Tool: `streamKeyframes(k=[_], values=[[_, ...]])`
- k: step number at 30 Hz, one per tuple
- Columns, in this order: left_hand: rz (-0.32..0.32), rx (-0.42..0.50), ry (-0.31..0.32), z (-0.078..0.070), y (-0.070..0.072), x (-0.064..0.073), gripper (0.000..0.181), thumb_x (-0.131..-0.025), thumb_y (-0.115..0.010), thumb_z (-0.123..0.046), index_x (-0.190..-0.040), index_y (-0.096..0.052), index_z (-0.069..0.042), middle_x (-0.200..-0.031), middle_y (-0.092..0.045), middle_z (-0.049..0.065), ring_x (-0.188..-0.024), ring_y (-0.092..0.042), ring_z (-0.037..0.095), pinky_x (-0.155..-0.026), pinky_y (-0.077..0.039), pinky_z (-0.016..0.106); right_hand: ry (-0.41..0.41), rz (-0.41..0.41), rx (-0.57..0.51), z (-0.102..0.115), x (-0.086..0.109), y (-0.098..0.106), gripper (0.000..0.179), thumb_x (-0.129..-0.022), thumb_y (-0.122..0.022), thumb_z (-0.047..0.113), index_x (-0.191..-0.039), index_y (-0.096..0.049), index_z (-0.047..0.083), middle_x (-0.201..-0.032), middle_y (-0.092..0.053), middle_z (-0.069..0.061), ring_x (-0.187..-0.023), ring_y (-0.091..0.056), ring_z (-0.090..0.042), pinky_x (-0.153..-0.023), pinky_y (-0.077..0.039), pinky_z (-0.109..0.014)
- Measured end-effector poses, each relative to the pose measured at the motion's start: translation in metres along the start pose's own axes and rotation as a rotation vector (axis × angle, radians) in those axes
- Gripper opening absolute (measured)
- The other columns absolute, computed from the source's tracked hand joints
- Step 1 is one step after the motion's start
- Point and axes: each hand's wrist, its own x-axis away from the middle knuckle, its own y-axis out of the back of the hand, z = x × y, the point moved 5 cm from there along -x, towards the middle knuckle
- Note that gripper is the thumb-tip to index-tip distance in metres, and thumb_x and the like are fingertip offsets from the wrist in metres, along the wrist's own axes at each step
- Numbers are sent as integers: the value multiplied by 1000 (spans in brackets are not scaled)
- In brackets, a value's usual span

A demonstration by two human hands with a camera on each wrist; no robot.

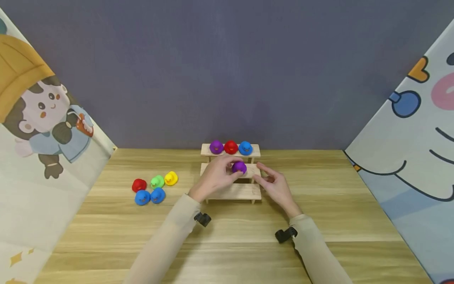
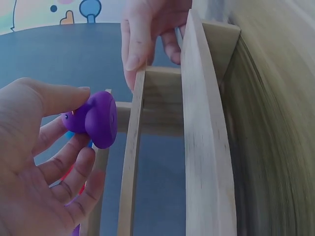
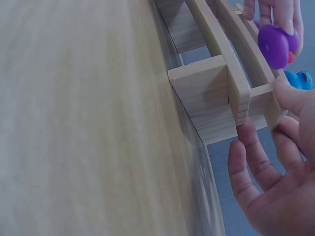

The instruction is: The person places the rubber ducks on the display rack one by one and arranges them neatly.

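My left hand [image 1: 218,177] pinches a purple rubber duck [image 2: 102,119] between thumb and fingertips. It holds the duck just above the middle step of a three-step wooden stand [image 1: 234,192]; in the left wrist view the duck is tipped on its side, base toward the steps. At the stand's right end, my right hand [image 1: 278,191] grips the middle step's end, with the thumb [image 3: 290,96] on one side and fingers around the other. Along the top step sit another purple duck [image 1: 216,147], a red duck [image 1: 231,147] and a blue duck [image 1: 245,148].
Left of the stand, a loose group lies on the wooden table [image 1: 319,252]: a red duck [image 1: 139,185], a green duck [image 1: 157,182], a yellow duck [image 1: 171,178] and two blue ducks [image 1: 142,197]. A dark wall [image 1: 227,79] rises behind; printed panels [image 1: 397,157] flank both sides.
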Motion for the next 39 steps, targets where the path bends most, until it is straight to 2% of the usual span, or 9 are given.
streamKeyframes(k=[5, 11, 21, 26, 39], values=[[17, -5, 6, -1, -4, -6, 39, -96, -80, -27, -133, -73, -16, -121, -73, 3, -107, -66, 21, -95, -55, 42, -5, 3, 13, 0, -2, -1, 57, -100, -77, 31, -153, -60, 16, -159, -57, -4, -107, -77, -37, -73, -64, -44], [34, -3, 21, 0, -10, -11, 39, -97, -79, -27, -134, -73, -15, -113, -72, 3, -97, -62, 18, -86, -53, 36, 9, 11, -4, 2, -3, -1, 57, -100, -77, 33, -152, -61, 17, -158, -58, -4, -105, -77, -37, -72, -64, -42], [32, -9, 14, 1, -17, -16, 42, -97, -80, -28, -135, -72, -13, -122, -74, 5, -104, -66, 19, -93, -55, 38, 38, 15, -17, 2, -3, 1, 56, -100, -77, 33, -151, -61, 15, -159, -57, -4, -106, -77, -38, -70, -64, -37], [25, -1, 8, 3, -20, -16, 42, -96, -81, -27, -135, -72, -14, -124, -74, 4, -106, -66, 19, -95, -55, 38, 27, 23, -22, 1, -3, 2, 58, -100, -77, 35, -152, -60, 16, -160, -56, -6, -108, -77, -38, -73, -65, -39], [15, -8, 12, 4, -25, -15, 43, -96, -82, -29, -136, -72, -17, -124, -73, 2, -107, -68, 18, -95, -56, 36, 17, 18, -20, 0, -3, 2, 57, -100, -76, 35, -152, -61, 16, -159, -57, -6, -106, -77, -37, -68, -64, -36]])
